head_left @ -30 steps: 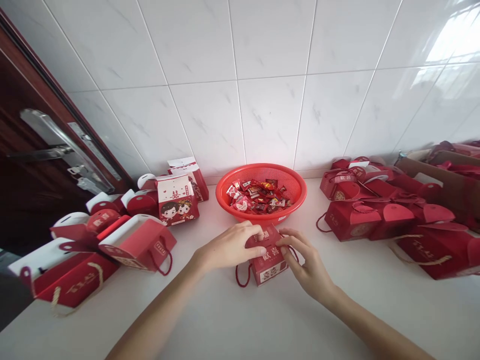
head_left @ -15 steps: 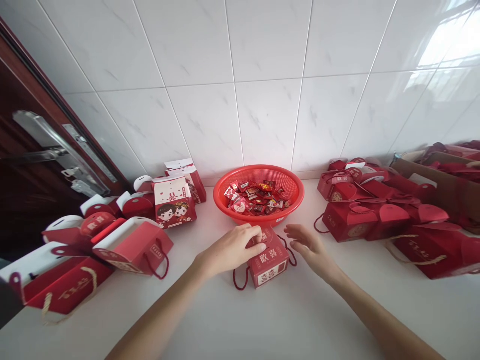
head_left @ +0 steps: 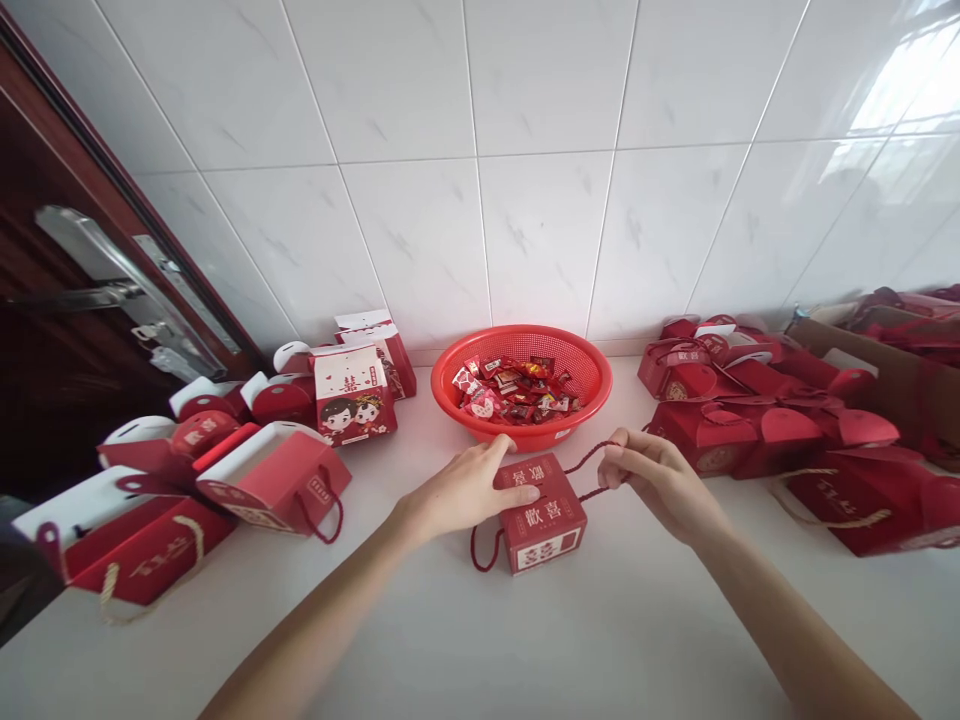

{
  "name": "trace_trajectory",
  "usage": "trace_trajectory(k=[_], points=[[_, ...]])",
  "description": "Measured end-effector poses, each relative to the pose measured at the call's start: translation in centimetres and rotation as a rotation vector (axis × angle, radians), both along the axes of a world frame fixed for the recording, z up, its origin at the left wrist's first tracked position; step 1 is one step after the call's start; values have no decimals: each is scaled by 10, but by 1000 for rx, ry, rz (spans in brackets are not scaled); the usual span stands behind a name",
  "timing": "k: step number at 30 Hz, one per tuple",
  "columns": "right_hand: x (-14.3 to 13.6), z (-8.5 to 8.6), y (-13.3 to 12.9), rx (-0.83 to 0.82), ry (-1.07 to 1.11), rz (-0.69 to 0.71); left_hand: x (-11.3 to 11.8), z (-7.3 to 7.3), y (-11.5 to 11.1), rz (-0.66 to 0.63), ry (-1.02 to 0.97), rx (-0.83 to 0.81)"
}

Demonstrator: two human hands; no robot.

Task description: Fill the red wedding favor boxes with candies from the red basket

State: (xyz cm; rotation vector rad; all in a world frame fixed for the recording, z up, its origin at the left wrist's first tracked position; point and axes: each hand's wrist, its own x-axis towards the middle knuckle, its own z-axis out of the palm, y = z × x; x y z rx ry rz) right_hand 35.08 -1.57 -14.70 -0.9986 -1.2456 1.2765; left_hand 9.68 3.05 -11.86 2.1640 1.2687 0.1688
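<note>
A closed red candy box (head_left: 551, 500) with pale printed characters stands on the white table in front of me. My left hand (head_left: 469, 490) holds it from the left, thumb lying on the top and the other fingers at the far left side, partly hidden. Off the box's right side, a dark red cord handle (head_left: 592, 492) is pulled out in a loop. My right hand (head_left: 654, 475) pinches the end of that loop. Another cord handle (head_left: 487, 552) hangs slack on the left side. Just behind is a red plastic basket (head_left: 600, 385) of wrapped candies (head_left: 517, 390).
Several open red boxes (head_left: 274, 475) stand at the left, along with boxes printed with cartoon figures (head_left: 352, 400). Several closed red boxes (head_left: 705, 437) are grouped at the right, beside a cardboard carton (head_left: 825, 335). A tiled wall (head_left: 540, 240) rises behind, and a dark door (head_left: 45, 330) is at far left.
My right hand has moved right and closed on the right cord, drawing it outward. My left hand still holds the box, its fingers spread a little more. The view has shifted slightly.
</note>
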Motion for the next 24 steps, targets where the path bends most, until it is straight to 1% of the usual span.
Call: trace_trajectory(k=[3, 5, 7, 10, 12, 15, 17, 20, 22, 24], points=[[-7, 14, -3, 17, 0, 42, 0, -3, -2, -29, -120, -56], [-16, 18, -4, 32, -23, 100, 1, -5, -4, -30, -180, -60], [-25, 19, -3, 46, -53, 158, 2, -5, -6, -11, -198, -17], [-38, 19, -2, 77, -150, 214, 5, -2, -7, 28, -248, 99], [-44, 21, -1, 118, -242, 216, 5, 4, -8, 63, -312, 89], [-47, 28, -1, 186, -347, 197, 3, 21, -10, 95, -436, -81], [-46, 32, -1, 208, -380, 197, 1, 36, -13, 68, -556, -173], [-44, 38, 1, 200, -395, 193, 0, 55, -20, 14, -720, -222], [-43, 42, 1, 177, -381, 179, 3, 62, -26, 10, -745, -239], [-43, 46, 0, 164, -366, 147, 10, 64, -33, 12, -758, -259]])
